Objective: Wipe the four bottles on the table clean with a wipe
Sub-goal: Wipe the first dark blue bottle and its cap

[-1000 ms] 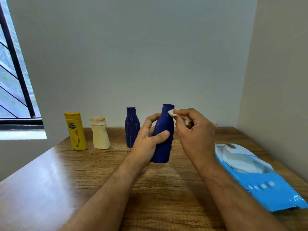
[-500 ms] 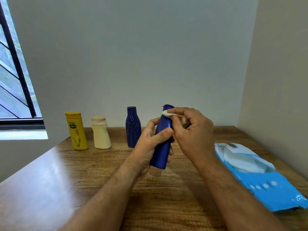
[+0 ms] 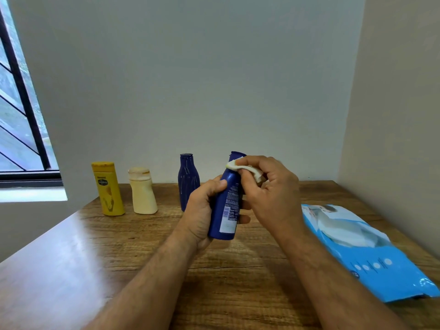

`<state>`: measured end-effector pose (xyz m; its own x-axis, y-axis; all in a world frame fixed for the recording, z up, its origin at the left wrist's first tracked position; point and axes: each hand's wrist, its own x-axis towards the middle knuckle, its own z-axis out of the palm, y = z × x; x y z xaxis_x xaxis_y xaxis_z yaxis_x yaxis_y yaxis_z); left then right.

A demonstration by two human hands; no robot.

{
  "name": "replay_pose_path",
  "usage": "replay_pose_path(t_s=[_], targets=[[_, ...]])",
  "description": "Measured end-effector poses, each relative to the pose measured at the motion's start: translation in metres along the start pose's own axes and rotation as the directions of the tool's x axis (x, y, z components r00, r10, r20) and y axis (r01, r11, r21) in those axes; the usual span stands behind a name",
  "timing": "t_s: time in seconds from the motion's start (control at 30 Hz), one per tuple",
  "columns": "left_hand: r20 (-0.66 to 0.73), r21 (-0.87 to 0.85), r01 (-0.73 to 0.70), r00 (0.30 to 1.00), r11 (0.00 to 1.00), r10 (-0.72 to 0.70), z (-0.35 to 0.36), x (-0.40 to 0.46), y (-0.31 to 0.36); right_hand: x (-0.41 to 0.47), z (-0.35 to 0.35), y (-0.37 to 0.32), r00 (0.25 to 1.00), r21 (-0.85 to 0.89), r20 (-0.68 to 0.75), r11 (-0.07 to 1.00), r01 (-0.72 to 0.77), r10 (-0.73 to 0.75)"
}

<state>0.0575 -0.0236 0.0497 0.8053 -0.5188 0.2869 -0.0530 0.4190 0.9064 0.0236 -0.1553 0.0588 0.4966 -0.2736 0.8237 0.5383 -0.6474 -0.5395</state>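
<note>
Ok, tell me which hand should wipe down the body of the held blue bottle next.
Right. The right hand already pinches the wipe against the neck of the blue bottle, while the left hand grips the bottle's body and steadies it off the table.

Four bottles in my view, two dark blue, one in my grip (image 3: 226, 206) and one standing (image 3: 188, 182), one yellow bottle (image 3: 108, 189), one cream bottle (image 3: 142, 191), one wipe (image 3: 247, 169), one blue wipes pack (image 3: 362, 248), my two hands
</note>
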Motion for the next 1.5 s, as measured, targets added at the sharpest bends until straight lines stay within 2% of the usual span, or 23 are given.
replay_pose_path(t_s=[0.17, 0.37, 0.47, 0.57, 0.63, 0.77, 0.87, 0.93, 0.97, 1.03, 1.1, 1.17, 1.23, 1.4, 1.5], targets=[[-0.009, -0.118, 0.031, 0.999, 0.993, -0.033, 0.001, 0.001, 0.002, 0.000, 0.001, 0.005, 0.990, 0.112, 0.033, 0.984, -0.138, 0.135], [-0.080, -0.085, -0.012, 0.997, 0.996, 0.005, -0.001, 0.003, 0.002, -0.001, 0.004, 0.004, 0.993, 0.083, 0.099, 0.994, -0.068, 0.059], [-0.067, -0.037, 0.005, 0.998, 0.999, -0.007, -0.002, 0.003, 0.001, -0.001, 0.003, 0.005, 0.998, 0.042, 0.027, 0.997, -0.062, 0.061], [-0.026, -0.014, 0.042, 0.999, 0.999, -0.042, 0.001, 0.003, 0.001, 0.004, -0.002, 0.004, 0.988, 0.059, -0.091, 0.991, -0.120, 0.125], [-0.029, -0.021, 0.046, 0.999, 0.999, -0.046, 0.002, 0.003, 0.000, 0.005, -0.005, 0.004, 0.986, 0.065, -0.095, 0.990, -0.128, 0.134], [-0.118, -0.038, 0.044, 0.992, 0.998, -0.048, 0.000, 0.004, 0.002, -0.001, 0.000, 0.001, 0.981, 0.100, 0.154, 0.986, -0.131, 0.115], [-0.216, -0.041, 0.056, 0.974, 0.998, -0.064, -0.002, 0.006, 0.002, -0.005, 0.001, 0.002, 0.948, -0.049, 0.314, 0.998, -0.030, 0.044], [-0.272, 0.027, 0.062, 0.961, 0.998, -0.052, -0.004, 0.010, 0.001, -0.006, 0.001, 0.002, 0.920, -0.125, 0.387, 0.992, -0.021, 0.069], [-0.281, 0.048, 0.069, 0.958, 0.996, -0.053, -0.004, 0.010, 0.000, -0.005, 0.000, 0.002, 0.919, -0.142, 0.383, 0.989, -0.036, 0.089], [-0.258, 0.066, 0.076, 0.964, 0.995, -0.056, -0.003, 0.010, -0.001, -0.004, 0.001, 0.003, 0.954, -0.129, 0.277, 0.988, -0.086, 0.119], [-0.225, 0.039, 0.077, 0.972, 0.996, -0.067, 0.000, 0.009, -0.002, 0.001, 0.000, 0.003, 0.983, -0.075, 0.117, 0.988, -0.134, 0.142], [-0.207, 0.006, 0.056, 0.977, 0.998, -0.053, 0.002, 0.011, -0.005, 0.004, -0.003, 0.002, 0.979, 0.040, 0.052, 0.980, -0.197, 0.195], [-0.242, 0.000, 0.018, 0.970, 1.000, -0.017, 0.000, 0.015, -0.006, 0.004, -0.006, 0.000, 0.963, 0.131, 0.125, 0.958, -0.256, 0.240], [-0.404, -0.065, -0.118, 0.911, 0.991, 0.082, -0.014, 0.024, 0.001, -0.003, -0.003, -0.010, 0.848, 0.076, 0.488, 0.958, -0.277, 0.207], [-0.417, -0.038, -0.175, 0.897, 0.984, 0.143, -0.017, 0.024, 0.003, -0.002, -0.006, -0.009, 0.782, 0.091, 0.582, 0.937, -0.338, 0.225]])
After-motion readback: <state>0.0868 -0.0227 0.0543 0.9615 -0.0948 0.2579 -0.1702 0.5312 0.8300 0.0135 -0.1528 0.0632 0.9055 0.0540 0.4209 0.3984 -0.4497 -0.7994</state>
